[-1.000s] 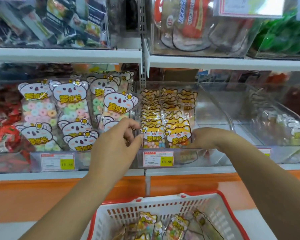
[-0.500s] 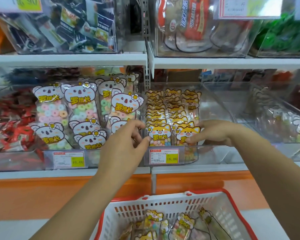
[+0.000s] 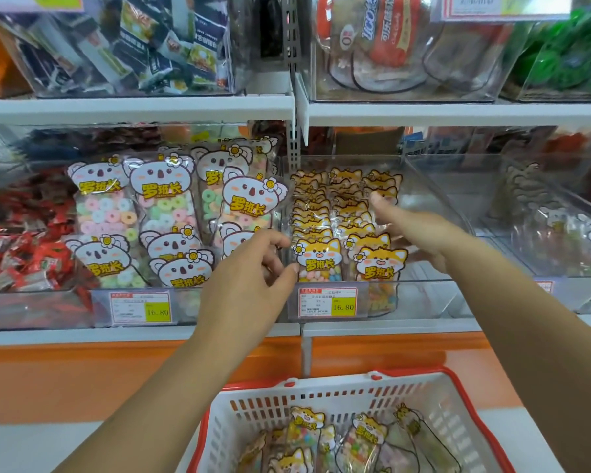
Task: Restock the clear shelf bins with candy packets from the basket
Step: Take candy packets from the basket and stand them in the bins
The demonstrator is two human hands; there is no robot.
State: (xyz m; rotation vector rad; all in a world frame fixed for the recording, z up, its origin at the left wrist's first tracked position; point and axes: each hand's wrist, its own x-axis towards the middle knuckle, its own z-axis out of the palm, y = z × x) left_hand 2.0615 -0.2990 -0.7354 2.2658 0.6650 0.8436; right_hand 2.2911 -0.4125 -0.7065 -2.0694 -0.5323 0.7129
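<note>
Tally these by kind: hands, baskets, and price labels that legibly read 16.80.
hands: 2, left hand and right hand
basket: 1
16.80 labels: 2, left label and right label
total: 5

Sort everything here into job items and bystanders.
Job: fox packets, clear bin, basket, basket packets, left hand, right hand.
Bystanders: koala packets, red sweets, price tag.
</note>
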